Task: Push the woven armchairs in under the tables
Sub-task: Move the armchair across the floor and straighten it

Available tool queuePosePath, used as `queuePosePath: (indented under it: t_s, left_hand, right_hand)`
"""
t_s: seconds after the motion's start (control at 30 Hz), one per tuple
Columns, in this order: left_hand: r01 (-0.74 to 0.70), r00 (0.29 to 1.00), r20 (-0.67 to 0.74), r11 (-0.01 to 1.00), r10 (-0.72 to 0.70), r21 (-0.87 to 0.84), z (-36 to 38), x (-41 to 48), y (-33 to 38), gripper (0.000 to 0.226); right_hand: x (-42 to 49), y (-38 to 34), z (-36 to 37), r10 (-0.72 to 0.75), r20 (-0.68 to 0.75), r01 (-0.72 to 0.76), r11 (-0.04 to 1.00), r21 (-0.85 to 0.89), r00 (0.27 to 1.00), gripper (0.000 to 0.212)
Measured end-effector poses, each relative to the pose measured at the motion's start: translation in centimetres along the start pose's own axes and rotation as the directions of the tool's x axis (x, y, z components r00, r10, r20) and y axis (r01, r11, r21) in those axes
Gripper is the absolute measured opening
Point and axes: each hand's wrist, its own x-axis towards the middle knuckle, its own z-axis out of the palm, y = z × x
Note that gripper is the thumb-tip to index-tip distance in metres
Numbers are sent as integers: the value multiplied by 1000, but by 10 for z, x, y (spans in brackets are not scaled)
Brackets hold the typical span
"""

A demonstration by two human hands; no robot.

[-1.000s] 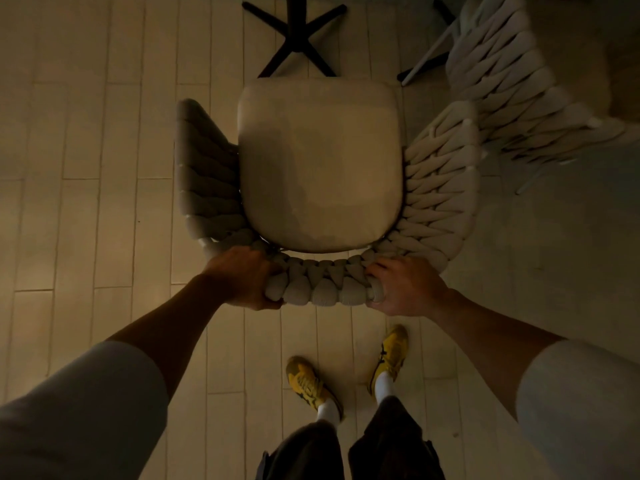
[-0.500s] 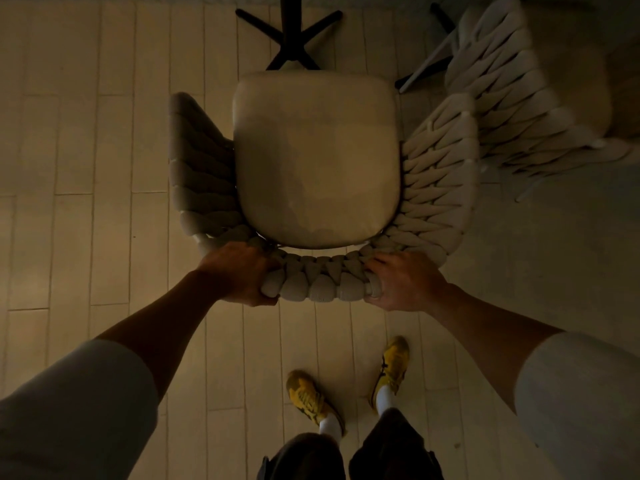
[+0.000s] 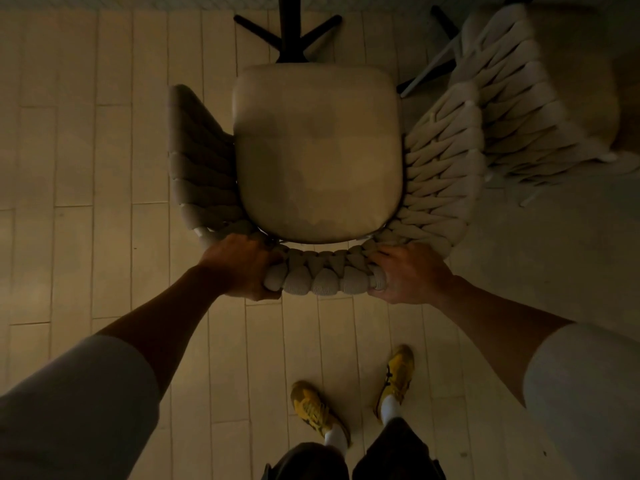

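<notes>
A beige woven armchair [image 3: 318,154] with a smooth seat cushion stands right below me, seen from above. My left hand [image 3: 242,268] grips the left end of its thick woven backrest rim and my right hand [image 3: 410,273] grips the right end. The front edge of the seat touches the black cross-shaped table base [image 3: 289,32] at the top of the view. The table top itself lies beyond the frame's upper edge.
A second woven armchair [image 3: 519,98] stands close on the right, nearly touching the first one's right arm. Another dark table leg [image 3: 441,20] shows beside it. My feet in yellow shoes [image 3: 311,407] stand on a pale plank floor [image 3: 86,202].
The armchair has slid forward toward the black table base, its seat front now meeting the base. Both hands kept their grip, and my feet stepped forward behind it.
</notes>
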Motion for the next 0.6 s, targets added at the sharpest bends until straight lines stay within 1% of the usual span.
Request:
queuePosePath:
  t_s: [0.3,0.6]
  left_hand:
    - [17,1000,-21,1000,-16,19,-16,15,-15,62]
    - [28,999,-40,999,-27,28,-27,30,-30,61]
  right_hand:
    - [20,9,-18,-21,-55,18,998,-68,998,60]
    - [40,20,-31,-12,-47,7,995,-99,999,61]
